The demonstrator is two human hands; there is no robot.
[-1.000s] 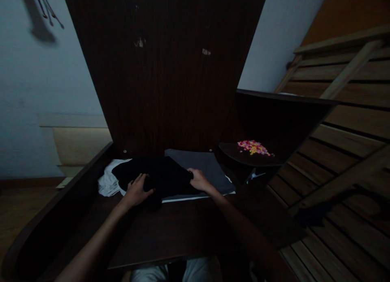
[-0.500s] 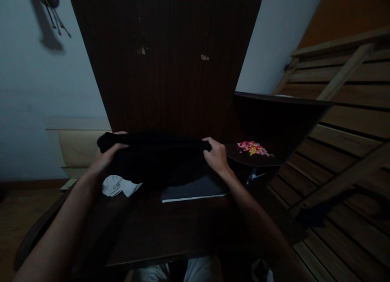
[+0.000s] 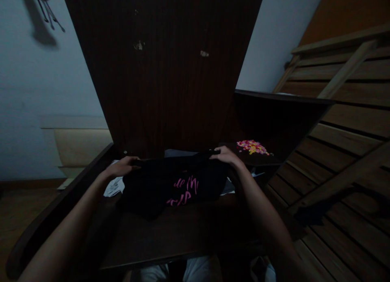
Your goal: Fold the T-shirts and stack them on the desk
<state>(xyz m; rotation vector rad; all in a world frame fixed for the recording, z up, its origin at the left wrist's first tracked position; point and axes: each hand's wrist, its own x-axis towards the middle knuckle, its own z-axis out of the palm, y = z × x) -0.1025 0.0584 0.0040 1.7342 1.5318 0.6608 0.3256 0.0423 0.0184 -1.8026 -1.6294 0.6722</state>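
Observation:
A black cloth garment point(image 3: 146, 188) with pink lettering hangs spread between my two hands, low over the dark wooden desk point(image 3: 146, 241). My left hand point(image 3: 124, 167) pinches its upper left corner. At the upper right corner, my right hand point(image 3: 227, 155) has its fingers closed on the fabric. Behind and beneath the cloth lies a flat grey item with a pale edge point(image 3: 179, 153), mostly covered, so its kind is hidden. Crumpled white material point(image 3: 114, 187) sits by my left hand, partly behind the garment.
A tall dark wooden panel point(image 3: 170, 83) rises at the back of the desk. Small pink and yellow pieces point(image 3: 252, 147) lie heaped on a side shelf point(image 3: 268, 159). Wooden slats point(image 3: 344, 139) stand on the right, and a pale wall point(image 3: 51, 87) on the left.
Both hands have come down and nearer with the garment. Its pink lettering now shows, and its lower edge reaches over the front of the grey item.

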